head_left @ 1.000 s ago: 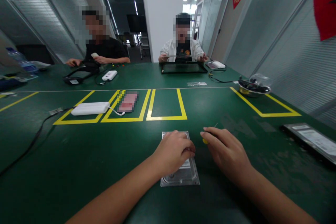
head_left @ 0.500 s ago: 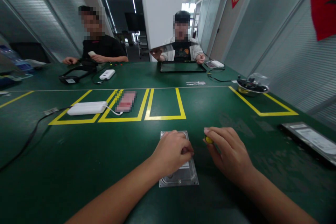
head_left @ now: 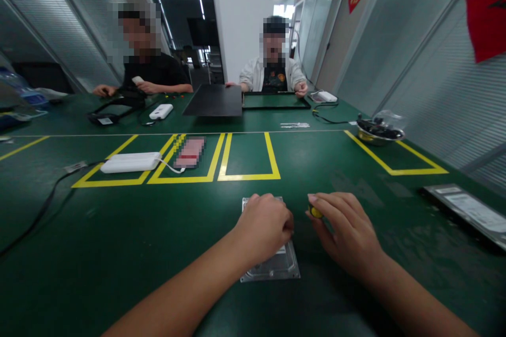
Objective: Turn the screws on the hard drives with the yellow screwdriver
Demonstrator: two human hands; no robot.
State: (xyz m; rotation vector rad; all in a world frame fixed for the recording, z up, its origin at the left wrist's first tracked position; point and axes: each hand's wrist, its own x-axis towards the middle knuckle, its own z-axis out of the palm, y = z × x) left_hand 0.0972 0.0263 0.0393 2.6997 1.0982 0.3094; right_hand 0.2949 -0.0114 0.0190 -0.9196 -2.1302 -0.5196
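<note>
A silver hard drive (head_left: 282, 268) lies flat on the green table in front of me. Over its upper part rests my left hand (head_left: 264, 229), fingers curled in; whether anything is pinched in them is hidden. Just right of the drive, my right hand (head_left: 343, 229) pinches a small rounded yellow-and-black thing (head_left: 315, 211) between thumb and fingers. Most of that thing is covered, so its kind does not show. Another hard drive (head_left: 470, 213) lies near the table's right edge.
Yellow tape rectangles mark the table (head_left: 158, 231). A white power bank (head_left: 131, 162) is cabled to a phone (head_left: 190, 151). A metal bowl (head_left: 377, 136) with dark parts stands back right. Across sit two people, one holding a dark panel (head_left: 215, 101).
My left hand has turned slightly, its fingers more hidden. My right hand stays almost still with the yellow-and-black thing. Across the table, the person's dark panel has swung down to the left.
</note>
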